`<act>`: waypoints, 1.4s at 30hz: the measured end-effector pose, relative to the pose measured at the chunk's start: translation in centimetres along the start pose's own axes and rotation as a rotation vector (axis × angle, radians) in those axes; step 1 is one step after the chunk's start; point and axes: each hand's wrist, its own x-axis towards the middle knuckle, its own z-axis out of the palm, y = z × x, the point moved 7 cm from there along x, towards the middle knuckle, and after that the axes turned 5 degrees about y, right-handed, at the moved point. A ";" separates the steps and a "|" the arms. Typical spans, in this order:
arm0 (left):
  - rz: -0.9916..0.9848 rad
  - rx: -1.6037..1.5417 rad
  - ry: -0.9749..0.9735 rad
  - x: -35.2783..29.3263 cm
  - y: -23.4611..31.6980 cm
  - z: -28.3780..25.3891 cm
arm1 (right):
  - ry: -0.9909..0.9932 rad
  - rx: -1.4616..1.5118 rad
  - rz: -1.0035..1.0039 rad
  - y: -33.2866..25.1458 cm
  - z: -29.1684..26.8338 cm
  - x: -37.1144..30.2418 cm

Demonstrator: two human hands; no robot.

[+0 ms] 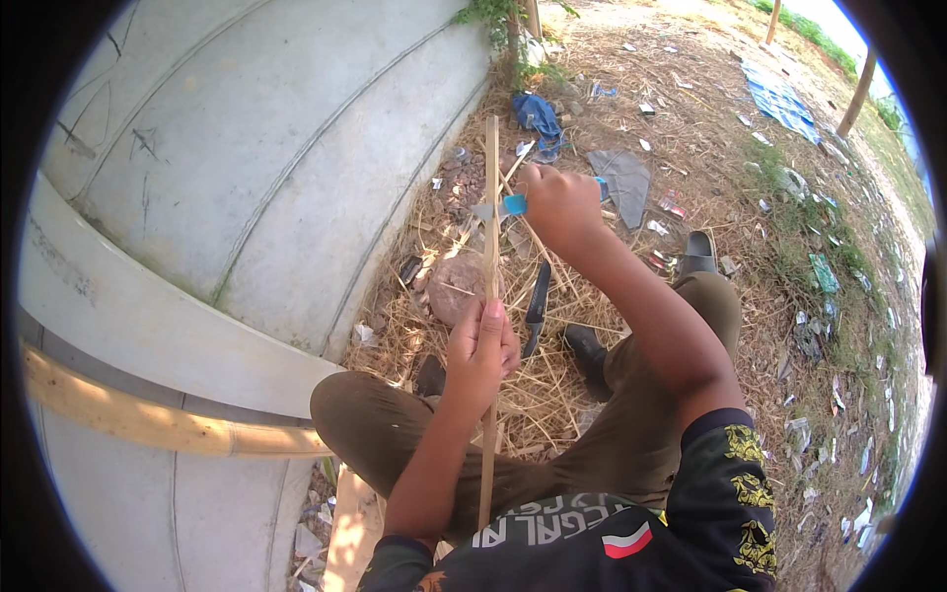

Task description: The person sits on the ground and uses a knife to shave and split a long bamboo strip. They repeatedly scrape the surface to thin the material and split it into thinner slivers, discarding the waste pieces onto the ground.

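Observation:
My left hand grips a long thin bamboo strip that stands nearly upright, running from my lap to past my other hand. My right hand is closed on a small blue-handled knife, its blade laid against the strip's upper part. A dark long blade lies on the straw just right of my left hand. My knees, in brown trousers, frame the strip's lower end.
A curved concrete wall rises on the left, with a thick bamboo pole leaning across it. Straw, a round stone, a blue cloth, a grey cloth and scattered litter cover the ground. A dark sandal lies beyond my right knee.

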 end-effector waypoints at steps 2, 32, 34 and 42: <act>-0.002 -0.017 -0.041 -0.4 -0.1 1.1 | 0.021 -0.041 0.060 2.0 -0.4 0.5; -0.139 0.000 0.018 1.3 -2.0 -1.5 | -0.519 0.046 0.180 -1.9 1.4 -6.8; -0.109 -0.026 -0.004 1.5 -1.7 -1.5 | -0.461 0.048 0.107 -3.5 1.2 -6.8; -0.073 0.094 0.090 1.9 -2.3 -2.2 | -0.386 0.012 0.027 -3.6 2.7 -5.7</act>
